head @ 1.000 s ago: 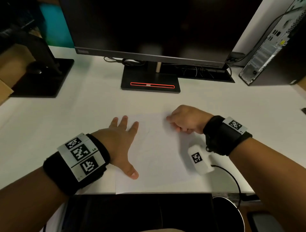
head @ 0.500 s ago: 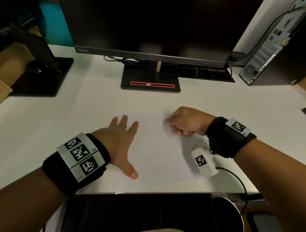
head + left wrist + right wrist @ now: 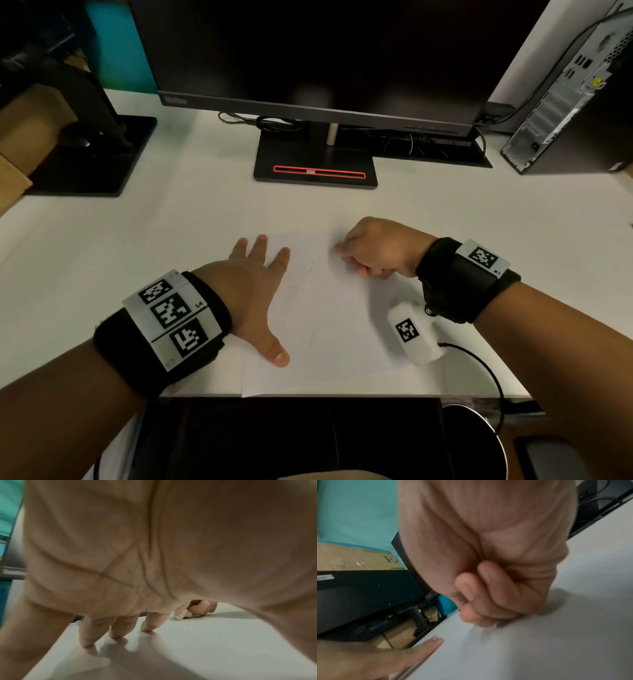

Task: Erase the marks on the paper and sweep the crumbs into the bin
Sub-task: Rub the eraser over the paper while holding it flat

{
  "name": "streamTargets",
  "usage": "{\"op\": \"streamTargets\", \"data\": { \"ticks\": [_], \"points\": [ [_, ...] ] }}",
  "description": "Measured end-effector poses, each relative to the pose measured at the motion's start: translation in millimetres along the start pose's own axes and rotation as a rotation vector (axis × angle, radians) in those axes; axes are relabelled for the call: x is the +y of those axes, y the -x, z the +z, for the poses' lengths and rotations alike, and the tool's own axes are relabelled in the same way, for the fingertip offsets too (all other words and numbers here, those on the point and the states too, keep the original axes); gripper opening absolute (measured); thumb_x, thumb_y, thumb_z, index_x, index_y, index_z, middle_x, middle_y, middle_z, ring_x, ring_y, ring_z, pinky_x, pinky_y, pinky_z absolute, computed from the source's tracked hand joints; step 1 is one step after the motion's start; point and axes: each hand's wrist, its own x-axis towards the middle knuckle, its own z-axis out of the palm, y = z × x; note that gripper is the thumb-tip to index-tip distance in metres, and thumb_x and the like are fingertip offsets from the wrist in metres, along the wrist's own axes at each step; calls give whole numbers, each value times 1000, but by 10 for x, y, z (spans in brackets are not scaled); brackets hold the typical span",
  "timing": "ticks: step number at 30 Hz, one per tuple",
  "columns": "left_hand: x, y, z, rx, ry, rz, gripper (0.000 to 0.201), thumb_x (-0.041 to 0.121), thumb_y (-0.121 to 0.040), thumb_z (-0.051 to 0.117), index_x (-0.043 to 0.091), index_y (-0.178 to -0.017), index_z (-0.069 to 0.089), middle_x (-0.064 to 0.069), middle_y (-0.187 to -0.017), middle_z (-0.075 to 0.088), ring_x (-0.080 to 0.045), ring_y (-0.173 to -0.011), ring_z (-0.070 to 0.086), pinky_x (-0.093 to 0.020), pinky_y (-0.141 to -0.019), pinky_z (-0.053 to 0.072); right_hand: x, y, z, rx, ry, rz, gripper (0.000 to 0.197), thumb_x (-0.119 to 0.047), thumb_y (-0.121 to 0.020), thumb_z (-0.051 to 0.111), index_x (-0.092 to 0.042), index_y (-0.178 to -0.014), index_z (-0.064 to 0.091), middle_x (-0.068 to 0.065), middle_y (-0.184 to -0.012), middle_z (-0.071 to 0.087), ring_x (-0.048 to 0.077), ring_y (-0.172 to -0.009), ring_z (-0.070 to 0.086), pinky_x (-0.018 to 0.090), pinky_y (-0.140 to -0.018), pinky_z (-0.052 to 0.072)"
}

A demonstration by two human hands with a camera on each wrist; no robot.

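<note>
Paper (image 3: 329, 329) one sheet, left hand (image 3: 253, 291) flat on it, right hand (image 3: 376, 251) gripping one eraser (image 3: 179, 615).

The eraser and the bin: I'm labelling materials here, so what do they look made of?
Eraser: soft matt white, rubber or vinyl by its look, rounded corner, pinched in the right hand. Bin: probably metal, its rim glints; the inside is dark.

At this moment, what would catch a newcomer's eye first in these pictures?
The two hands on the white paper at the desk's near edge: the left hand lies flat with fingers spread on the sheet's left side, and the right hand pinches a small white eraser down near its far edge. Behind them, a big dark monitor fills the back of the desk.
</note>
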Motion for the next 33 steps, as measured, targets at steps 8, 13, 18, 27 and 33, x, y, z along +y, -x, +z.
{"op": "streamTargets", "data": {
  "ticks": [8,13,18,27,33],
  "points": [
    [5,-11,-2,-2,9,0,158,77,-53,81,25,-151,-32,-10,-158,-37,-35,-148,-27,-58,-120,19,-59,-34,20,66,40,-2,38,-23,-98,50,-7,-67,62,8,-60,59,19,-43,44,19,-42,39],
    [-8,-11,13,13,16,3,158,76,-53,81,25,-152,-30,-10,-158,-36,-35,-148,-27,-58,-120,19,-114,-48,74,40,62,-30,38,-25,-100,50,-7,-69,63,8,-62,59,21,-47,46,17,-41,39],
    [-12,-26,25,23,15,2,158,77,-51,81,26,-152,-30,-10,-159,-35,-34,-148,-27,-59,-119,20,-140,-63,61,117,66,-34,42,-23,-100,48,-7,-63,59,6,-57,57,17,-42,46,15,-39,36],
    [-26,-49,44,35,21,4,160,79,-49,81,26,-152,-30,-10,-159,-35,-34,-148,-26,-60,-118,22,-271,-86,163,67,76,-64,42,-26,-101,48,-8,-65,60,6,-57,56,17,-43,46,17,-40,38],
    [-20,-49,43,37,17,-2,160,78,-49,81,26,-152,-29,-10,-160,-34,-34,-149,-25,-59,-119,22,-313,-98,133,72,62,-37,42,-26,-102,49,-8,-65,60,3,-56,56,18,-46,46,19,-43,38]
  ]
}}
